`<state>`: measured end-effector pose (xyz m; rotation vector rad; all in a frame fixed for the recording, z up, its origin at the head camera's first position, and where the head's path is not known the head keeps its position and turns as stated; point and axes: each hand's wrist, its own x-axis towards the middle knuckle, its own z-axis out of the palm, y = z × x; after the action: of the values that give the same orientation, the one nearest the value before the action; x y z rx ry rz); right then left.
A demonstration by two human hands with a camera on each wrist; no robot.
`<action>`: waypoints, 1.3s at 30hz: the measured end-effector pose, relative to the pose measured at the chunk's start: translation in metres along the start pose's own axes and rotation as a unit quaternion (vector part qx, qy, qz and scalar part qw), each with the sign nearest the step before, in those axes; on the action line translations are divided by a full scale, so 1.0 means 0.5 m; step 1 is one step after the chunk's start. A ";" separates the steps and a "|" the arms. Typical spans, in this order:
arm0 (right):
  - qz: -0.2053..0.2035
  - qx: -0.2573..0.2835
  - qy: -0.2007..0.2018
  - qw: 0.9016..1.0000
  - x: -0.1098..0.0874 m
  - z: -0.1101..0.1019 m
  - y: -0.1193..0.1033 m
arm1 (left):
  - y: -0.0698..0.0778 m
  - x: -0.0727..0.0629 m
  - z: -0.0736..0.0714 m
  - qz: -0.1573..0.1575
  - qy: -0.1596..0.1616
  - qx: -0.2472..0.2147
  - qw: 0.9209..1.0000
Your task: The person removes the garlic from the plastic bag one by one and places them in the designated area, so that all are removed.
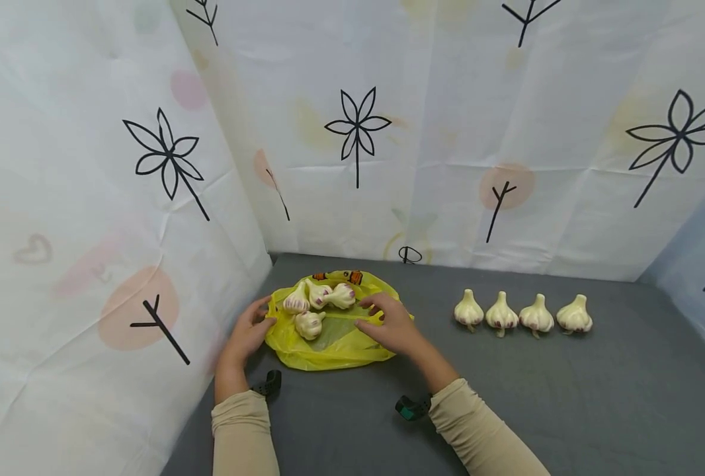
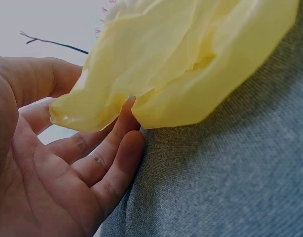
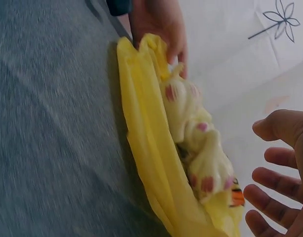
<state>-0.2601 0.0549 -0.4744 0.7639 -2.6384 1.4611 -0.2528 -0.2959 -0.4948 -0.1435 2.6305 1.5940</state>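
A yellow plastic bag [image 1: 340, 357] lies spread open on the grey table, its rim rolled back. Inside it are several garlic bulbs [image 1: 310, 325], whitish with purple streaks. My left hand [image 1: 248, 336] holds the bag's left edge; in the left wrist view, the yellow plastic [image 2: 156, 64] runs between the thumb and fingers. Over the right part of the bag is my right hand [image 1: 395, 325], its fingers spread apart with nothing between them. The right wrist view shows those fingers [image 3: 277, 182] beside the bulbs and apart from them.
Several more garlic bulbs [image 1: 500, 313] stand in a row at the back right of the grey table [image 1: 507, 403], stems up. White printed cloth [image 1: 436, 132] hangs along the back and both sides. Each wrist wears a dark strap [image 1: 413, 407].
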 end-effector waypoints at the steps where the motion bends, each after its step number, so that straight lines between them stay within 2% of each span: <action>1: 0.002 0.003 -0.006 1.000 0.001 0.006 -0.002 | -0.002 0.000 0.001 -0.002 0.001 0.000 1.000; 7: 0.018 0.017 -0.025 0.999 0.011 0.038 -0.018 | -0.008 0.004 0.001 -0.006 0.005 0.001 1.000; 19: 0.036 0.040 -0.054 0.997 0.036 0.100 -0.042 | -0.001 0.001 -0.001 -0.004 -0.004 -0.008 1.000; 30: 0.046 0.035 -0.039 0.998 0.048 0.144 -0.072 | -0.008 0.007 0.001 -0.004 0.002 -0.011 1.000; 39: 0.053 0.016 -0.037 0.998 0.059 0.165 -0.072 | 0.000 0.000 0.000 -0.004 -0.002 -0.012 1.000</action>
<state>-0.2536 -0.0393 -0.4845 0.7038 -2.7569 1.5320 -0.2528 -0.2960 -0.4950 -0.1522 2.6053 1.6230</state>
